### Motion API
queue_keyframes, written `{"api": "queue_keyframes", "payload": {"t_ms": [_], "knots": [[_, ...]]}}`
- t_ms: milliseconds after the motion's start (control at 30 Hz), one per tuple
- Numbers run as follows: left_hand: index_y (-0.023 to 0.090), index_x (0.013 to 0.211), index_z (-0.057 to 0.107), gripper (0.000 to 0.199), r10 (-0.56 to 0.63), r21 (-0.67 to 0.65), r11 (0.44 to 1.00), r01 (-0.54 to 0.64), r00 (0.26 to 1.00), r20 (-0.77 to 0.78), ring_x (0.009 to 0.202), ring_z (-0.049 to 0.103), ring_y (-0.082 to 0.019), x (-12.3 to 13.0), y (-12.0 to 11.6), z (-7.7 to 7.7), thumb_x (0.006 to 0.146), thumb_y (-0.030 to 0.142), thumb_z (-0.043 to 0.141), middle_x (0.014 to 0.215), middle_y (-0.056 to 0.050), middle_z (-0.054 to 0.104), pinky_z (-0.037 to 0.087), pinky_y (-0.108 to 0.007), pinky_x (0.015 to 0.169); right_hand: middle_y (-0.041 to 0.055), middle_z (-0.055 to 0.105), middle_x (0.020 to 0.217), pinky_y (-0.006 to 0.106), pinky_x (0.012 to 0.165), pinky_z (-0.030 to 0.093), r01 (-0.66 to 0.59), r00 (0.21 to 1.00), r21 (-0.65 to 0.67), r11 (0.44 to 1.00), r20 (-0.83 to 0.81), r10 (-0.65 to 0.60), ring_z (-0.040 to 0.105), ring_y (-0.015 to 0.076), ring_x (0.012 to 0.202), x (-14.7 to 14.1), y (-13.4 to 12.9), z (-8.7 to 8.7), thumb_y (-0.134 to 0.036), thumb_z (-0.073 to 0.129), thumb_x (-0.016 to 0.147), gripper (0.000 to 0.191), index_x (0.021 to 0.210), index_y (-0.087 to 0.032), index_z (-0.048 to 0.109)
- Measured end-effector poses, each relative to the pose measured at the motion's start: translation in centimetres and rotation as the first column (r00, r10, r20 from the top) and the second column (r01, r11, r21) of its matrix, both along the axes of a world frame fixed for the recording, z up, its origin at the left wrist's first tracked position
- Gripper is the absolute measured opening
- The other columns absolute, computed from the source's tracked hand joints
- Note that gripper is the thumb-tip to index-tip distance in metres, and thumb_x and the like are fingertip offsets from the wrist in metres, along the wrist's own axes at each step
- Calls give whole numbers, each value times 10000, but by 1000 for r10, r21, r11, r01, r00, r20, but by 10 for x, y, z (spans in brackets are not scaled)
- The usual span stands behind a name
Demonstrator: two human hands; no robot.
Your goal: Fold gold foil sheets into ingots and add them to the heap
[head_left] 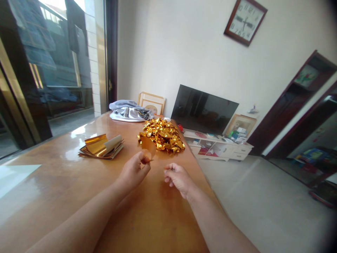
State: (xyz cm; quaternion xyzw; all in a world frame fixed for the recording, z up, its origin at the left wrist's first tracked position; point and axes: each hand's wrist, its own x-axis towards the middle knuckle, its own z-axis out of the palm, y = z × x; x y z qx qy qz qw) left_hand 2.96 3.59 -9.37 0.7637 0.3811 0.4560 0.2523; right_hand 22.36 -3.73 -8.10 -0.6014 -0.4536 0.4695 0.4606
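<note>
Between the thumb and fingers of my left hand (135,170) is a curled sheet of gold foil paper (149,146), held above the table. My right hand (179,178) hovers a little to its right, apart from the sheet, with the fingers curled and the thumb against them; whether anything small sits in that pinch is hidden. Just beyond both hands lies a heap of folded gold foil pieces (164,135). To the left of my left hand rests a stack of gold foil sheets (101,147), its top sheets curling upward.
The glossy wooden table (65,186) has its right edge close by my right forearm. Folded clothes (129,110) lie at its far end, and a pale sheet (15,179) at its left. Beyond stand a television (204,110) and a white cabinet (223,151).
</note>
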Motion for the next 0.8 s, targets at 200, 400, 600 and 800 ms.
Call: {"api": "queue_keyframes", "payload": {"t_ms": [200, 400, 600, 800], "knots": [[217, 824, 590, 60, 31, 239, 966, 101, 870, -492, 858, 587, -221, 0, -11, 11, 849, 182, 548, 864, -37, 651, 356, -329, 732, -6, 622, 795, 256, 589, 423, 247, 958, 176, 953, 102, -267, 575, 155, 692, 20, 9, -4, -262, 593, 765, 194, 950, -204, 604], [226, 819, 626, 102, -52, 203, 955, 214, 800, -597, 869, 585, -211, 6, -13, 4, 866, 173, 552, 896, -37, 645, 372, -316, 741, 18, 666, 880, 286, 744, 439, -126, 790, 433, 893, 588, -174, 597, 175, 834, 24, 5, 1, -220, 571, 842, 83, 863, -207, 650], [218, 849, 671, 168, -129, 157, 950, 271, 796, -592, 859, 590, -206, 10, -15, 1, 914, 209, 516, 898, -58, 626, 411, -306, 755, 41, 652, 892, 293, 769, 392, -440, 449, 222, 870, 893, -1, 572, 196, 894, 18, 0, 1, -210, 674, 828, 14, 839, -219, 678], [226, 850, 680, 135, -140, 129, 955, 268, 788, -599, 891, 596, -230, 11, -17, 4, 889, 220, 550, 909, -67, 633, 412, -318, 761, 44, 653, 869, 296, 760, 374, -441, 399, 195, 876, 917, -3, 560, 206, 896, 24, 4, -4, -137, 607, 862, 129, 828, -232, 686]]}}
